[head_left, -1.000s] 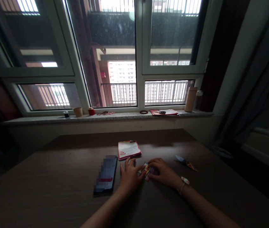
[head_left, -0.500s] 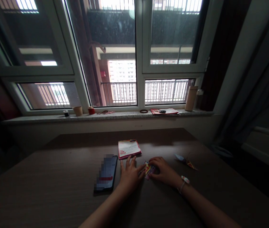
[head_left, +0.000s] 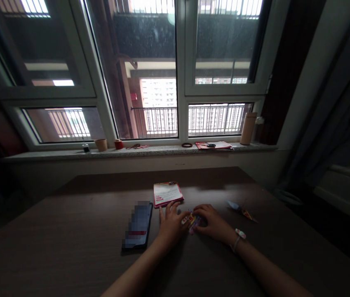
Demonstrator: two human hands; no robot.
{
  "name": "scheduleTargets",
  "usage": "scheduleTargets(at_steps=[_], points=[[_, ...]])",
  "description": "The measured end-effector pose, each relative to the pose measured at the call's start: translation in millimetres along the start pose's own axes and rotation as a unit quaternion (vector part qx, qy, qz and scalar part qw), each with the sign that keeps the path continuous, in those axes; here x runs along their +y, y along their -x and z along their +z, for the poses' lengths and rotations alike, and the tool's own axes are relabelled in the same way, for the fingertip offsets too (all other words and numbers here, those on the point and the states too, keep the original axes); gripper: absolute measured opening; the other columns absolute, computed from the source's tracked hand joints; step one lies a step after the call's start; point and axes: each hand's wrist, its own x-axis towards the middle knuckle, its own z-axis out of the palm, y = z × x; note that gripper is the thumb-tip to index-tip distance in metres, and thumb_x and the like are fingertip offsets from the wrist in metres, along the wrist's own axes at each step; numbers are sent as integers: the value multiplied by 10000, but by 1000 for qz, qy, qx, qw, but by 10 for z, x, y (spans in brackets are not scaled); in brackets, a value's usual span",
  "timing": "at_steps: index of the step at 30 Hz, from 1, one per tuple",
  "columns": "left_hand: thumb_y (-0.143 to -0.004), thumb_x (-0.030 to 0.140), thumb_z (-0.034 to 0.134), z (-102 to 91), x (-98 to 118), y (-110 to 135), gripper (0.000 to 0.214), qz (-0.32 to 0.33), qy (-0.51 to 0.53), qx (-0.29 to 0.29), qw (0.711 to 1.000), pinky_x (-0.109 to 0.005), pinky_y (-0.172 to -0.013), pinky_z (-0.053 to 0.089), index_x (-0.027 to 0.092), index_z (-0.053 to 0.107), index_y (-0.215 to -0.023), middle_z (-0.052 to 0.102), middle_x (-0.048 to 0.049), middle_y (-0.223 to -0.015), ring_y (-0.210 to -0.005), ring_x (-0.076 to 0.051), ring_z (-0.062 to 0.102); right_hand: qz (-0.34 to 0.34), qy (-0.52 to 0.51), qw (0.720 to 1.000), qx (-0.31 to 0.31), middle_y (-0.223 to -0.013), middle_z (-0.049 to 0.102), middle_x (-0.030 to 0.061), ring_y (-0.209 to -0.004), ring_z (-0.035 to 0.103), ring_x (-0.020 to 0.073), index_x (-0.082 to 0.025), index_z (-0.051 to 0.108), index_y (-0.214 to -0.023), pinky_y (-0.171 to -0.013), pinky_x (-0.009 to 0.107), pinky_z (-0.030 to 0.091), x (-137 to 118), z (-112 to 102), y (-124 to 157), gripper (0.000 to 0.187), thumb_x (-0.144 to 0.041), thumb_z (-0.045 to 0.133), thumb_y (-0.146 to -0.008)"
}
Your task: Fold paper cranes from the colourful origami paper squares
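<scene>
A small colourful packet [head_left: 194, 223] with yellow, red and purple print lies on the brown table between my hands. My left hand [head_left: 171, 227] rests just left of it with fingers spread, its thumb touching the packet's left side. From the right, my right hand [head_left: 214, 225], with a bracelet on the wrist, curls its thumb and fingers around the packet's edge. Both hands partly cover the packet. Beyond my left fingertips lies a stack of printed cards [head_left: 167, 193] with red edges. A dark phone [head_left: 140, 227], its screen blurred out, is left of my left hand.
A crumpled wrapper [head_left: 243, 211] lies on the table [head_left: 69, 231] to the right. Along the windowsill [head_left: 162, 151] stand a paper cup [head_left: 101, 144], a small red jar [head_left: 118, 144] and a tan bottle [head_left: 249, 128]. Scissors [head_left: 211, 145] rest on papers there.
My left hand has shifted slightly right, and its thumb is a little farther over the packet. My right hand has hardly moved.
</scene>
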Motion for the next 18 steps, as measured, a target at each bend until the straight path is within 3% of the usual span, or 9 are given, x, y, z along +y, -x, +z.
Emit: scheduleTargets(at_steps=[8, 18], points=[[-873, 457, 557, -42, 40, 1, 320, -9, -28, -33, 999, -731, -1061, 45, 491, 609, -1186, 405, -31, -1490, -1393, -367, 250, -2, -6, 1000, -2, -1192, 602, 70, -1152, 491, 244, -233, 672, -1050, -1020, 374, 387, 10, 6, 2, 353, -335, 727, -717], [-901, 447, 501, -73, 52, -39, 373, 14, -58, -40, 997, -779, -1013, 7, 438, 566, -1268, 354, -125, -1519, -1421, -402, 204, -4, -5, 1000, 4, -1178, 598, 60, -1130, 494, 240, -231, 672, -1011, -1002, 352, 399, 14, 46, -7, 323, -275, 739, -698]])
